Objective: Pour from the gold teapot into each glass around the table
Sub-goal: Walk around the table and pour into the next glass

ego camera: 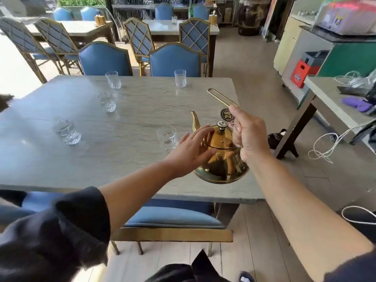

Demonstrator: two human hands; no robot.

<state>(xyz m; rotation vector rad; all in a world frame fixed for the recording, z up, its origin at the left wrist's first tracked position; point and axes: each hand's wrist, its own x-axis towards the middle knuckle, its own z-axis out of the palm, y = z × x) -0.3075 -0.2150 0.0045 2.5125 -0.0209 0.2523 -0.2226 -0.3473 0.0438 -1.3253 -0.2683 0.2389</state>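
At the table's (126, 169) left edge, toward the near side, stands a cut-glass tumbler (66, 131), upright. Farther in and toward the far edge is a second glass (106, 102), also upright, and beyond it a third glass (113, 79) stands close to the far edge, in front of the left blue chair (102, 59). Right of that, near the far right corner, a fourth glass (180, 78) stands before the right blue chair (175, 61). All four are well apart from one another.

Closer to the near edge, right of the middle, a fifth glass (167, 137) stands just beside the left hand (193, 150). That hand reaches in from a dark rolled sleeve (61, 226), fingers spread and loose, laid against the left side of the gold teapot (220, 159) near its lid; it grips nothing. The teapot sits at the table's right edge, toward the near corner, its curved spout (195, 121) pointing away and left toward the far glasses, its lid knob (222, 125) upright. Whether its base rests fully on the surface or is slightly raised cannot be told.

The right hand (247, 135) is clenched around the teapot's thin wire handle (220, 96), whose loop sticks up and away past the knuckles. A round black number tag (226, 114) lies at the right edge behind the teapot
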